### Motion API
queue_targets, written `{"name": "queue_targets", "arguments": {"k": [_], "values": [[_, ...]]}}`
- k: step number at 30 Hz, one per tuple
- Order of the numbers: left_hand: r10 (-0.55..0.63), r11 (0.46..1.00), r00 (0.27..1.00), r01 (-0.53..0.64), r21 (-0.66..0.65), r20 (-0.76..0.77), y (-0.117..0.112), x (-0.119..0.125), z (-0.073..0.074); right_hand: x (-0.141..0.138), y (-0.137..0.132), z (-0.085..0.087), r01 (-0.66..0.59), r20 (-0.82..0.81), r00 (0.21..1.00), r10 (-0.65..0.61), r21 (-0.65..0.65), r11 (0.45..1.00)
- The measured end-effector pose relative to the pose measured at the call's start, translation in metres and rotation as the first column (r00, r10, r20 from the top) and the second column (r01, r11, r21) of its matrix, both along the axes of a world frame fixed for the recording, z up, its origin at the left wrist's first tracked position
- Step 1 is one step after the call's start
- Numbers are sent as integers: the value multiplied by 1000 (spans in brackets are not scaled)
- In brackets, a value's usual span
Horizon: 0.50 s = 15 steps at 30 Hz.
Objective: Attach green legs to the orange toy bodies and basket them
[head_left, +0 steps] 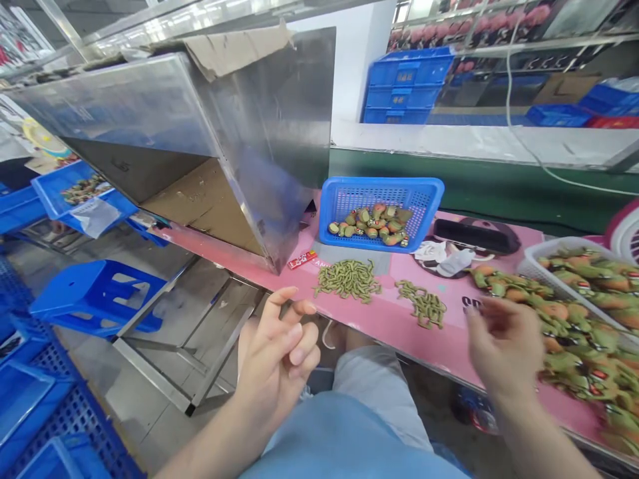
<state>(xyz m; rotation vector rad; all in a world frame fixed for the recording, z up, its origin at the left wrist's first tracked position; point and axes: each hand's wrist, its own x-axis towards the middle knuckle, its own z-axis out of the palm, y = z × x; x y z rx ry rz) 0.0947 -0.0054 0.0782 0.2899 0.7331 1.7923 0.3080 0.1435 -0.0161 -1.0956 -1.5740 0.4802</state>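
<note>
My left hand (284, 349) is raised in front of the table edge, palm turned up, fingers loosely bent and apart with nothing visible in them. My right hand (509, 346), blurred, hovers over the pink table top beside a heap of green and orange figures (562, 313); its bent fingers are partly hidden, and whether they hold anything is unclear. Between the hands lie a larger pile of small green curled pieces (348, 279) and a smaller group of green pieces (423, 305). Behind them, a tilted blue basket (327, 206) contains several rounded green and orange parts (377, 223).
A white basket (532, 256) full of similar figures stands at right. Behind the table top lie a black oblong object (476, 236) and white crumpled items (452, 259). A large metal box (269, 146) rises at left; a blue stool (94, 293) stands on the floor.
</note>
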Motion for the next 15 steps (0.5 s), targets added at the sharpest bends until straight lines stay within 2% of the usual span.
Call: {"name": "queue_targets", "arguments": {"k": [2, 3, 4, 6, 8, 9, 11, 15], "values": [[-13, 1000, 1000, 13, 28, -10, 1, 1, 2, -28, -20, 11, -196, 68, 979, 191, 67, 978], [-19, 999, 1000, 19, 43, -20, 1, 2, 2, -41, -31, 20, -356, 77, 934, 349, 113, 928], [-23, 998, 999, 25, 58, -30, 2, 3, 3, -53, -43, 29, -483, 77, 876, 477, 163, 860], [-28, 996, 998, 32, 87, -53, 2, 4, 4, -71, -63, 48, -688, 93, 719, 689, 232, 687], [-29, 994, 997, 36, 104, -75, 0, 5, 5, -82, -75, 62, -782, 157, 603, 782, 312, 539], [-27, 994, 996, 36, 106, -84, 0, 6, 5, -85, -79, 66, -801, 192, 572, 798, 339, 493], [-31, 994, 995, 41, 101, -99, -3, 7, 5, -89, -81, 69, -818, 242, 548, 801, 358, 451], [-27, 993, 993, 40, 115, -111, -5, 7, 5, -90, -79, 67, -818, 260, 551, 793, 357, 451]]}}
